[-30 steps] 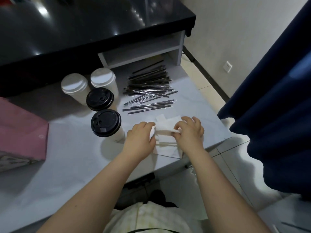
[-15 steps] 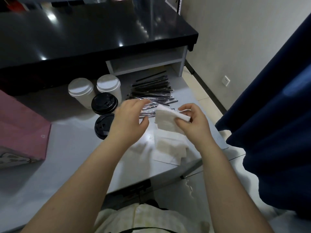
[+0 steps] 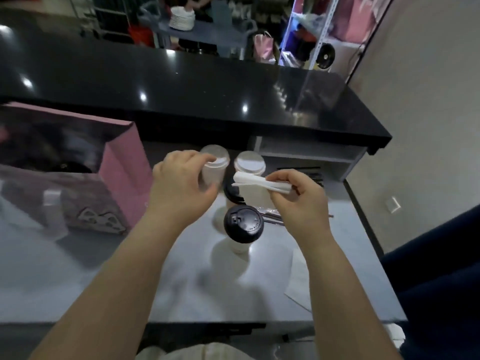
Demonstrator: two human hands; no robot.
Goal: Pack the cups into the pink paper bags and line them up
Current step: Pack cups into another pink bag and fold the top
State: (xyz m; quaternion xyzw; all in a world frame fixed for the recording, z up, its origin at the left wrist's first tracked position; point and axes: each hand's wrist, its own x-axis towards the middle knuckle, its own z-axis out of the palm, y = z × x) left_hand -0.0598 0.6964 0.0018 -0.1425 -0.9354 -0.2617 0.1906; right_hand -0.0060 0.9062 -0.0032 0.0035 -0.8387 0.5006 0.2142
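Four paper cups stand mid-table: two with white lids (image 3: 217,159) (image 3: 250,164) at the back and two with black lids, one (image 3: 230,194) behind the other (image 3: 244,224). My left hand (image 3: 181,185) curls round the left white-lidded cup, fingers at its lid and thumb on its side. My right hand (image 3: 298,201) pinches a folded stack of white napkins (image 3: 259,183) above the black-lidded cups. An open pink paper bag (image 3: 122,165) stands at the left with dark contents inside.
Wrapped straws (image 3: 270,216) lie mostly hidden behind my right hand. More white paper (image 3: 298,279) lies flat near the table's right front. A black counter (image 3: 181,87) with a shelf niche (image 3: 311,154) rises behind the cups. A dark blue curtain (image 3: 441,268) hangs at the right.
My right hand lifted the napkins off the table and carried them left over the cups. My left hand let go of them and moved to the left white-lidded cup. The view tilted up.
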